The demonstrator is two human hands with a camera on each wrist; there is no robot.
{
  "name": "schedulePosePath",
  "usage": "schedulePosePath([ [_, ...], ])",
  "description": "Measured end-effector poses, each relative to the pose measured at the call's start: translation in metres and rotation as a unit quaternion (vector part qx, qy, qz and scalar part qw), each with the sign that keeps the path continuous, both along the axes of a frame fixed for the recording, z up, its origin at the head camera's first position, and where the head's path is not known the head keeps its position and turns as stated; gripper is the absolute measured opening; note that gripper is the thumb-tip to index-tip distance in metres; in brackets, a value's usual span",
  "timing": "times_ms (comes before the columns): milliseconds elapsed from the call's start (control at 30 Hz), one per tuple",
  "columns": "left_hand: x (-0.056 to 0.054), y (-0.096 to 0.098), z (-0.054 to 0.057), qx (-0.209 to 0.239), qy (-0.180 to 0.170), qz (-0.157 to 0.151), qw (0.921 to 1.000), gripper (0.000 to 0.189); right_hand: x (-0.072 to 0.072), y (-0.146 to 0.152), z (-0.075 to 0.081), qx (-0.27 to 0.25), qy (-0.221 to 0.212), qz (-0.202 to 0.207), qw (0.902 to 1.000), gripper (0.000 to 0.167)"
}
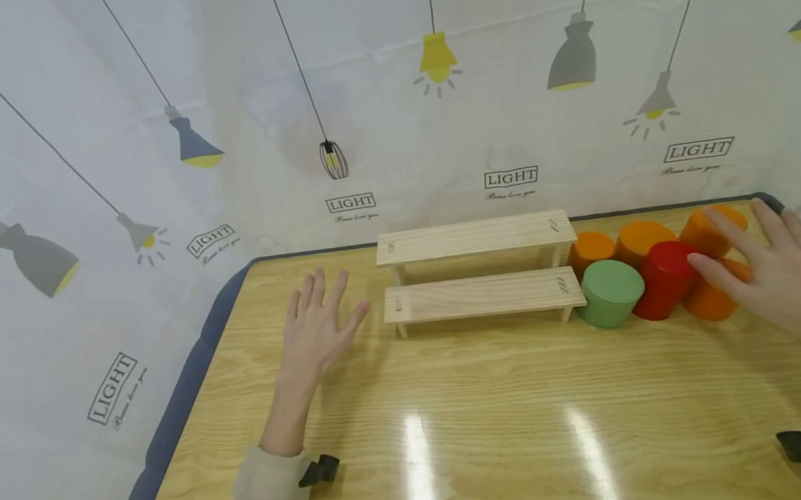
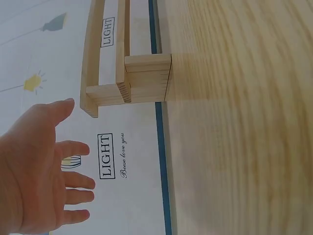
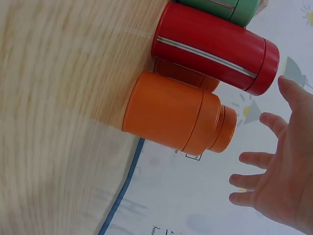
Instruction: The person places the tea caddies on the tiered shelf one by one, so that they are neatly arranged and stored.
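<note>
My left hand [image 1: 313, 326], fingers spread and holding nothing, hovers left of a two-step wooden rack [image 1: 484, 295]. In the left wrist view, the rack's end [image 2: 146, 81] shows beyond the thumb. On the right, my right hand [image 1: 772, 266] reaches over a group of lidded canisters with its fingers apart and nothing in its grasp. A red canister [image 1: 666, 281] stands near its thumb, and an orange canister [image 1: 710, 294] sits partly hidden below the hand. A green canister [image 1: 610, 294] stands beside the rack's right end. Several more orange canisters [image 1: 645, 241] are behind.
The wooden table [image 1: 445, 388] has a dark blue edge [image 1: 199, 360] on the left and back. A pale curtain [image 1: 403, 132] printed with lamps and the word LIGHT hangs behind. Black straps [image 1: 318, 470] are at both wrists.
</note>
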State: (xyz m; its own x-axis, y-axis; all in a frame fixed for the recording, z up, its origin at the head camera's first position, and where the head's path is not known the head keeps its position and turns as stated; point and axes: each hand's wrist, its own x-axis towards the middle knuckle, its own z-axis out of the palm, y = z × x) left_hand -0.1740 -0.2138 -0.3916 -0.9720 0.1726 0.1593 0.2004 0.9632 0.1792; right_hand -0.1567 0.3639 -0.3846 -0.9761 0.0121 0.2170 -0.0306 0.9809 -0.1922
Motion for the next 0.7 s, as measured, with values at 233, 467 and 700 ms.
schedulePosePath([
  [233,0.000,0.005,-0.002,0.038,-0.006,-0.008,0.9992,0.078,0.001,0.009,-0.004,-0.025,0.028,-0.008,0.9992,0.088],
  [467,-0.003,0.010,-0.008,0.069,-0.006,-0.018,0.9974,0.074,0.003,0.016,-0.008,-0.067,0.039,-0.012,0.9969,0.085],
  [700,-0.002,0.015,-0.014,0.112,-0.020,-0.020,0.9933,0.072,0.006,0.020,-0.012,-0.120,0.010,-0.020,0.9926,0.085],
])
